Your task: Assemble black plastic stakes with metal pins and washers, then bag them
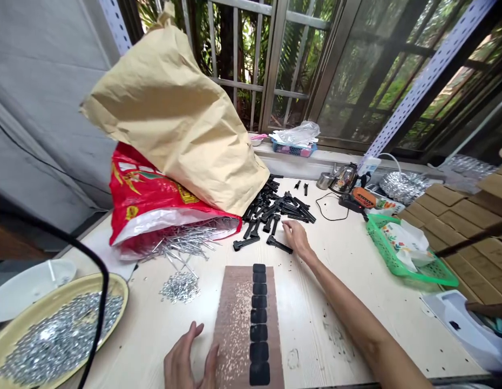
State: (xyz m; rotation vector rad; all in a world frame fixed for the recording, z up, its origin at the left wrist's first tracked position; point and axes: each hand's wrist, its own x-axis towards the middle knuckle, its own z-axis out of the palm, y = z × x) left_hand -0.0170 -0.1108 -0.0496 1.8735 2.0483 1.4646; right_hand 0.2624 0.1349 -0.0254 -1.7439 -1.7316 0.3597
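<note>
My left hand (189,359) is at the bottom, thumb and fingers apart, beside the left edge of a brown board (237,324). A column of several black rounded-square pieces (258,316) lies along the board's right side. My right hand (297,239) reaches out to the near edge of a pile of black plastic parts (271,208) with long narrow stems. Its fingers are slightly bent and loosely apart, and I see nothing held in them. One loose black part (279,245) lies just left of that hand.
A red sack (154,200) spills thin metal rods (182,240) at left, under a large paper bag (174,113). Small metal pieces (180,287) lie in a heap. A yellow tray (123,302) holds more. At right are a green basket (421,273) and cardboard boxes (469,216).
</note>
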